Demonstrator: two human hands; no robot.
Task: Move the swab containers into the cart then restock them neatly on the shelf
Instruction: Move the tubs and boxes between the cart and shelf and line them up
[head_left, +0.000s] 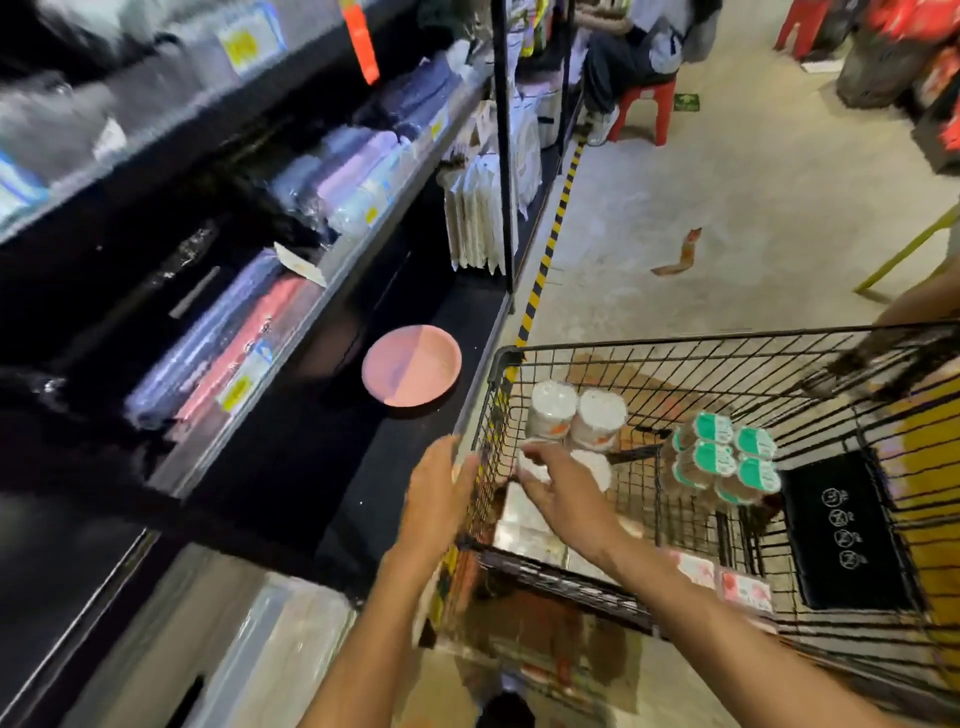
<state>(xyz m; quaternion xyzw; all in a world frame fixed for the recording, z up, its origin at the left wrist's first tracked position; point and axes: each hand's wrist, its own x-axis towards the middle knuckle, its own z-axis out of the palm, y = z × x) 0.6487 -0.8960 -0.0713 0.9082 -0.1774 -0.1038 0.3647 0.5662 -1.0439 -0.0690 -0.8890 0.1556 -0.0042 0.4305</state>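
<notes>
A black wire cart (644, 358) stands beside the black shelf (322, 467). Inside its front left corner are two upright round white swab containers (574, 415), and more lie below them. My right hand (558, 486) reaches into the cart, its fingers curled over the top of one white swab container (535, 470). My left hand (436, 493) hovers outside the cart's left wall with straight fingers and holds nothing. A bundle of green-lidded swab tubs (727, 457) lies in the middle of the cart.
A pink plate (412, 365) sits on the bare black bottom shelf. Folded packaged goods (249, 338) fill the shelf above. Another person's arm (914, 306) reaches the cart's far right rim. Flat pink-labelled packs (737, 590) lie in the cart. A seated person on a red stool (649, 104) is far down the aisle.
</notes>
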